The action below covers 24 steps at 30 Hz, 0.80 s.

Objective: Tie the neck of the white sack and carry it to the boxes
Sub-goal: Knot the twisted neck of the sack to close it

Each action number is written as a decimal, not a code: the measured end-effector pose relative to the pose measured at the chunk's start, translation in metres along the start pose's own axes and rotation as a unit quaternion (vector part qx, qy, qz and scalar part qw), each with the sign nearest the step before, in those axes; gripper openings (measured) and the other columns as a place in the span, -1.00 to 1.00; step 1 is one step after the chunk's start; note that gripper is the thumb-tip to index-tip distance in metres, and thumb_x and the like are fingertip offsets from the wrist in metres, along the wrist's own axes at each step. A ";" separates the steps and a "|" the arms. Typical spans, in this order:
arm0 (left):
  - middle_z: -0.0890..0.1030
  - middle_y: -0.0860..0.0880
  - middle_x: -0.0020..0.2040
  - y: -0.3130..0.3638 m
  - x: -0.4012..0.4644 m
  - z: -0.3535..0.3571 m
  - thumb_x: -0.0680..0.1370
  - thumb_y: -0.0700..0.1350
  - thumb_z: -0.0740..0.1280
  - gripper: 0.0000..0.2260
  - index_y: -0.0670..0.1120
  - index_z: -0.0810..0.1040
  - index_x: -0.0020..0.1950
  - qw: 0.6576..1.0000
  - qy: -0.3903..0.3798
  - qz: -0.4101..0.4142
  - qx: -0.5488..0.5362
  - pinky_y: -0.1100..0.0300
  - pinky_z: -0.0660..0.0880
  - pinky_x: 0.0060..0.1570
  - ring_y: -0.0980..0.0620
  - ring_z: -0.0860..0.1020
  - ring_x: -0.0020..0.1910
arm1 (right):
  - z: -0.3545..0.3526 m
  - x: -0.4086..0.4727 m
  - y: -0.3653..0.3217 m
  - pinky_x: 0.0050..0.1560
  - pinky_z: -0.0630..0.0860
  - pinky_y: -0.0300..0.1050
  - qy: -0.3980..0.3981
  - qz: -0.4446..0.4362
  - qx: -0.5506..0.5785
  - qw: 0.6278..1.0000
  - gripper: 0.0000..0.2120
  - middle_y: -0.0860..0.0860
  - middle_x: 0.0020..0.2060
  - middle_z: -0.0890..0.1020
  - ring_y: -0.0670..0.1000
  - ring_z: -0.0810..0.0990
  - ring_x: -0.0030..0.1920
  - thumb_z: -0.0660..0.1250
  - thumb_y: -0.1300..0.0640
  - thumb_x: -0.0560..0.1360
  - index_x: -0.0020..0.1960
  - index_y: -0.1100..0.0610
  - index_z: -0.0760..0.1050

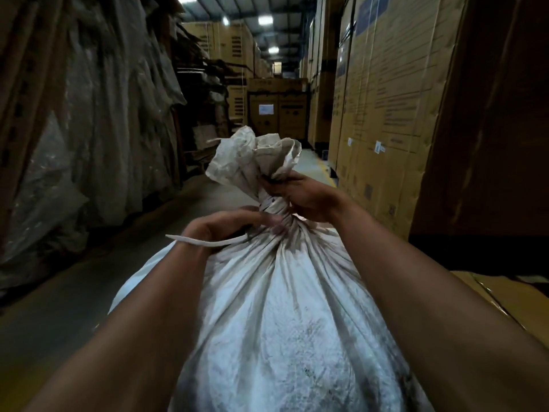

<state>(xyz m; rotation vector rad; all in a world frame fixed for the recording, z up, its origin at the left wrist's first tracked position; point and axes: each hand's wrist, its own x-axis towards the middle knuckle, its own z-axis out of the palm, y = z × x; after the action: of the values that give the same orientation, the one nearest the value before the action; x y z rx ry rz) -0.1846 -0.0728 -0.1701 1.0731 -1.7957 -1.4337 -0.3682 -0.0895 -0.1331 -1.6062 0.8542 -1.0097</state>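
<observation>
White woven plastic sack (285, 307), full and bulging, stood upright in the foreground, filling the lower middle of the view, its surface dusty and creased toward a gathered neck. Above the neck, the loose crumpled mouth of the sack flared upward. A pale flat strap (271, 206) was wound around the neck, and its free end (205, 241) trailed out to the left of the sack, across the left wrist. The right hand (306, 197) was clenched around the neck just above the strap, fingers curled tight on the bunched fabric. The left hand (234, 226) sat against the neck at the strap, its fingers pinched at the binding, though exactly what they gripped was hard to tell. Beneath and behind the sack ran a grey concrete floor (74, 292), forming a narrow aisle with a yellow line painted along its right edge. To the right of the sack rose tall stacked brown cardboard boxes (386, 114) with printed text and small labels, very near it. To the left of the sack hung dim sheets of plastic wrap and flattened cardboard (89, 114). Beyond the sack, at the far end of the aisle, more cardboard boxes (276, 111) stood under bright ceiling lights (264, 19).
</observation>
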 end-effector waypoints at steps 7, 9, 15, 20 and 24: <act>0.78 -0.04 -0.02 -0.007 0.018 0.029 0.32 0.00 0.65 -0.64 -0.07 0.72 0.06 0.991 0.102 0.045 0.076 0.02 0.64 0.20 -0.03 0.73 0.06 | -0.006 -0.020 -0.004 0.22 0.64 0.16 0.024 0.082 -0.120 0.989 -0.59 -0.04 0.20 0.72 0.02 0.71 0.18 0.30 -0.20 0.65 0.43 -0.07 0.48; 0.76 -0.15 0.05 -0.011 0.018 0.030 0.19 0.06 0.64 -0.48 -0.11 0.73 0.09 0.990 0.121 0.047 0.054 -0.17 0.59 0.27 -0.16 0.71 0.11 | -0.012 -0.025 -0.009 0.27 0.61 0.23 0.019 0.118 -0.190 0.974 -0.44 0.00 0.22 0.69 0.12 0.70 0.18 0.26 -0.38 0.58 0.44 -0.07 0.40; 0.76 -0.18 0.02 -0.015 0.013 0.031 0.39 -0.16 0.58 -0.72 -0.17 0.73 0.07 0.987 0.137 0.081 0.009 0.01 0.62 0.12 -0.07 0.70 -0.05 | -0.032 -0.045 -0.021 0.30 0.56 0.08 -0.046 0.227 -0.399 0.887 -0.50 0.04 0.20 0.64 0.06 0.61 0.21 0.20 -0.26 0.67 0.43 0.06 0.48; 0.73 -0.03 -0.15 -0.011 0.013 0.036 0.49 -0.29 0.50 -0.87 -0.11 0.72 -0.01 0.983 0.159 0.093 0.014 0.28 0.60 -0.18 0.09 0.67 -0.20 | -0.028 -0.043 -0.023 -0.08 0.54 -0.05 -0.051 0.212 -0.483 0.848 -0.70 0.07 -0.01 0.64 -0.01 0.58 -0.12 0.39 -0.01 0.64 0.20 0.21 0.63; 0.77 -0.07 -0.04 -0.008 0.010 0.036 0.36 -0.11 0.58 -0.74 -0.09 0.75 0.03 0.980 0.170 0.096 0.024 0.13 0.62 0.03 0.05 0.70 -0.08 | -0.016 -0.032 -0.022 -0.27 0.53 -0.13 -0.049 0.216 -0.554 0.802 -0.78 0.05 -0.17 0.61 0.03 0.58 -0.23 0.40 0.01 0.62 0.07 0.19 0.57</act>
<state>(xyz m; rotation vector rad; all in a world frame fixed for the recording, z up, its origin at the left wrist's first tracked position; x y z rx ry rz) -0.2184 -0.0642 -0.1866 1.0642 -1.6411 -1.0270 -0.3946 -0.0613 -0.1161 -2.1859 1.8293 0.0071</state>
